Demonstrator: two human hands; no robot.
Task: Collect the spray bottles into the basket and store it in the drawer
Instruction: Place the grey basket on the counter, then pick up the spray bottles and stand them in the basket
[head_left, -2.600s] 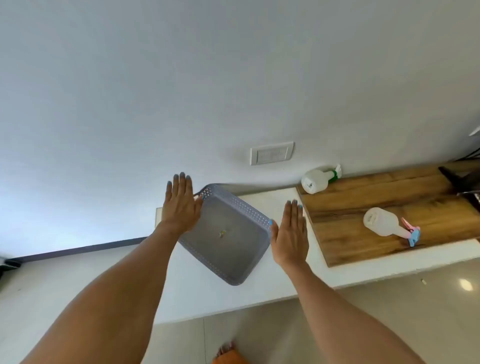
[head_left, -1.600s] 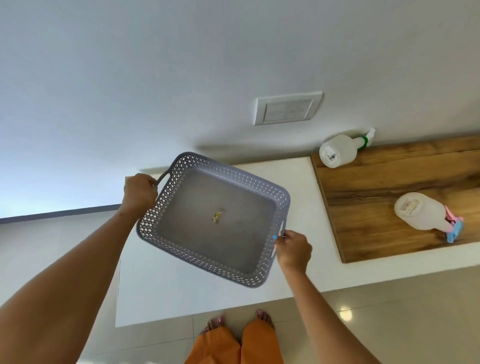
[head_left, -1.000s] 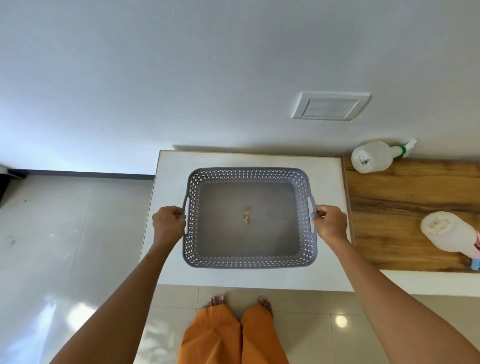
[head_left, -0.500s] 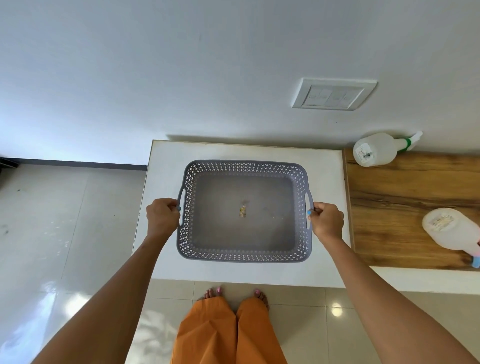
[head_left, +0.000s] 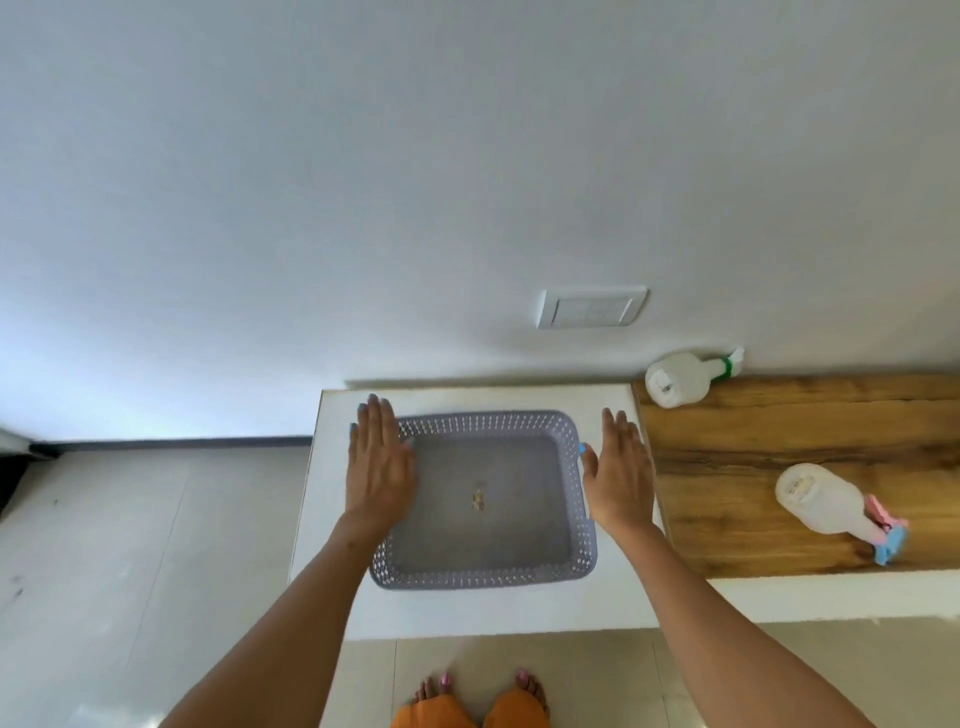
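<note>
A grey perforated basket (head_left: 483, 574) rests flat on the white counter (head_left: 467, 608), with only a small yellowish scrap on its floor. My left hand (head_left: 379, 462) hovers over the basket's left rim, fingers straight, holding nothing. My right hand (head_left: 618, 473) is beside the right rim, fingers straight too. A white spray bottle with a green nozzle (head_left: 680, 376) lies by the wall at the back. A second white bottle with a pink and blue trigger (head_left: 826, 499) lies on the wooden surface (head_left: 779, 431) to the right.
A white switch plate (head_left: 592, 306) is on the wall above the counter. Tiled floor (head_left: 130, 545) spreads to the left and below, and my feet and orange trousers (head_left: 467, 712) show at the bottom edge. No drawer is visible.
Both hands have let go of the basket's handles and opened. The basket now sits on the counter, after being lifted, turned square and set down.
</note>
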